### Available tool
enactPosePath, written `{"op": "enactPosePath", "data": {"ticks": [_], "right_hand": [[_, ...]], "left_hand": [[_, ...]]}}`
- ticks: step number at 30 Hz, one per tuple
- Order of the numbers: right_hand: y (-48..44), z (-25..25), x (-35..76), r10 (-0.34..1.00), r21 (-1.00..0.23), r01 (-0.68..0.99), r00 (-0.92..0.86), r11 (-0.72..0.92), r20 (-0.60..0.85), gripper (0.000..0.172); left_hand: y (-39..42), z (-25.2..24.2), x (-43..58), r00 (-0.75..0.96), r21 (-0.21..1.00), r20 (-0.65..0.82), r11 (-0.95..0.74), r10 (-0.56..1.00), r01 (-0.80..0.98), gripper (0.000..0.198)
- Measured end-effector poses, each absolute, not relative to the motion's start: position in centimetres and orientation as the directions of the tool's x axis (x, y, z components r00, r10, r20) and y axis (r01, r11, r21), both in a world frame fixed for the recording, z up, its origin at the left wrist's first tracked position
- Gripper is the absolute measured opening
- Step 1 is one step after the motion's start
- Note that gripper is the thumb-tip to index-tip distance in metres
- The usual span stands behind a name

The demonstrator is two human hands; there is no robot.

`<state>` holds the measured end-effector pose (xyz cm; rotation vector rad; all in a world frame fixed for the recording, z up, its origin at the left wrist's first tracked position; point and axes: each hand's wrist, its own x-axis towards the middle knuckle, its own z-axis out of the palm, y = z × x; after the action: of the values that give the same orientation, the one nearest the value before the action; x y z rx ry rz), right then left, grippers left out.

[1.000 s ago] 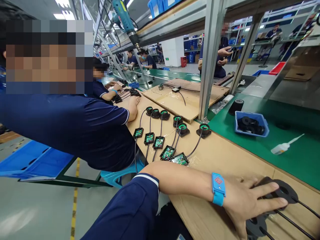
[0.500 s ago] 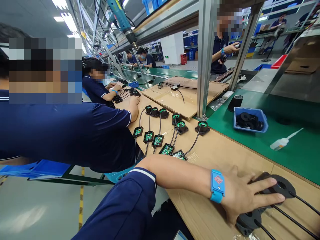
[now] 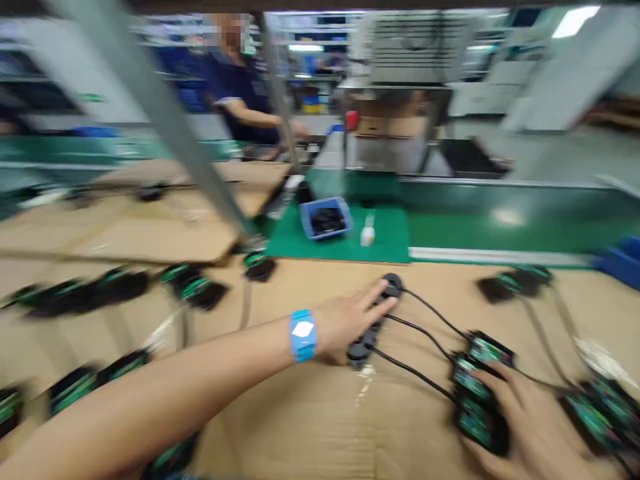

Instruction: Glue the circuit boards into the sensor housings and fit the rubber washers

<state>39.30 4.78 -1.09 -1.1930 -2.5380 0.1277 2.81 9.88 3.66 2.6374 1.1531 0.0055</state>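
My left hand [image 3: 347, 327], with a blue wristband [image 3: 303, 335], lies palm down over a row of black round housings [image 3: 391, 283]. Its fingers are stretched and apart on top of them; the thumb is hidden. Black cables [image 3: 417, 328] run from these housings to several black open boxes with green circuit boards [image 3: 473, 420] set side by side. My right hand [image 3: 530, 417] closes around those boxes from the right, thumb at the near side and fingers over the far side. Motion blurs it.
More board boxes [image 3: 75, 387] and round housings [image 3: 120, 283] lie to the left, and others [image 3: 603, 413] to the right. A blue bin of black parts [image 3: 327, 219] and a white bottle [image 3: 367, 233] stand on the green mat. A metal post [image 3: 175, 127] rises at left; a person [image 3: 245, 93] stands beyond.
The view has swung right, bringing my right hand and the circuit-board boxes into sight. My left hand still lies over the round housings. The seated people at left are out of view.
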Motion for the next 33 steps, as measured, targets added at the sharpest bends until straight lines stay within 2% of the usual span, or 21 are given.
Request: {"op": "enactPosePath", "data": {"ticks": [1, 3, 6, 9, 12, 14, 17, 22, 24, 26, 28, 31, 33], "right_hand": [[3.3, -0.9, 39.6, 0.814, -0.238, 0.783, -0.518, 0.575, 0.263, 0.069], [1.5, -0.5, 39.4, 0.9, -0.296, 0.85, -0.407, 0.435, 0.155, 0.077], [0.5, 0.1, 38.6, 0.958, -0.355, 0.891, -0.255, 0.284, 0.128, 0.077], [-0.1, 0.7, 38.5, 0.975, -0.385, 0.898, -0.168, 0.213, 0.146, 0.073], [-0.4, 1.0, 38.7, 0.982, -0.384, 0.909, -0.109, 0.162, 0.157, 0.074], [-0.1, 0.8, 38.8, 0.988, -0.344, 0.932, -0.075, 0.117, 0.133, 0.082], [0.5, -0.1, 38.7, 0.992, -0.222, 0.973, -0.036, 0.062, 0.119, 0.092], [1.4, -2.0, 38.4, 0.944, -0.015, 1.0, 0.008, -0.003, 0.329, 0.078], [1.3, -2.2, 38.1, 0.889, 0.006, 1.0, -0.021, 0.02, 0.457, 0.075], [1.1, -2.1, 37.8, 0.817, -0.052, 0.992, -0.063, 0.113, 0.573, 0.076], [0.8, -2.2, 37.0, 0.771, -0.163, 0.927, -0.175, 0.339, 0.612, 0.071], [0.1, -2.6, 34.6, 0.72, -0.379, 0.637, -0.439, 0.671, 0.537, 0.049], [-0.9, -2.6, 31.9, 0.647, -0.619, 0.33, -0.651, 0.712, 0.397, 0.037]], "left_hand": [[10.9, 3.5, 2.6, 0.701, 0.222, -0.097, -0.671, 0.706, 0.707, 0.134], [13.2, 3.3, 2.7, 0.754, 0.188, -0.123, -0.73, 0.646, 0.657, 0.134], [16.0, 3.6, 4.2, 0.802, 0.139, -0.18, -0.792, 0.57, 0.594, 0.139], [17.9, 4.4, 6.7, 0.825, 0.069, -0.243, -0.839, 0.511, 0.54, 0.145], [20.0, 4.9, 8.8, 0.838, 0.019, -0.271, -0.867, 0.475, 0.498, 0.141], [21.3, 4.9, 9.7, 0.844, 0.008, -0.254, -0.871, 0.473, 0.49, 0.134], [22.7, 4.7, 10.8, 0.844, -0.023, -0.206, -0.865, 0.495, 0.502, 0.122], [21.8, 4.9, 12.6, 0.793, -0.08, -0.032, -0.792, 0.609, 0.605, 0.087], [20.0, 5.1, 12.7, 0.738, -0.093, 0.045, -0.732, 0.674, 0.674, 0.081], [17.4, 5.2, 11.9, 0.706, -0.098, 0.09, -0.699, 0.703, 0.708, 0.098], [13.7, 5.2, 10.0, 0.698, -0.094, 0.1, -0.692, 0.709, 0.716, 0.114], [6.1, 4.9, 5.6, 0.644, -0.067, 0.101, -0.641, 0.758, 0.765, 0.105], [0.1, 4.7, 1.7, 0.527, 0.019, 0.202, -0.541, 0.825, 0.841, 0.093]]}}
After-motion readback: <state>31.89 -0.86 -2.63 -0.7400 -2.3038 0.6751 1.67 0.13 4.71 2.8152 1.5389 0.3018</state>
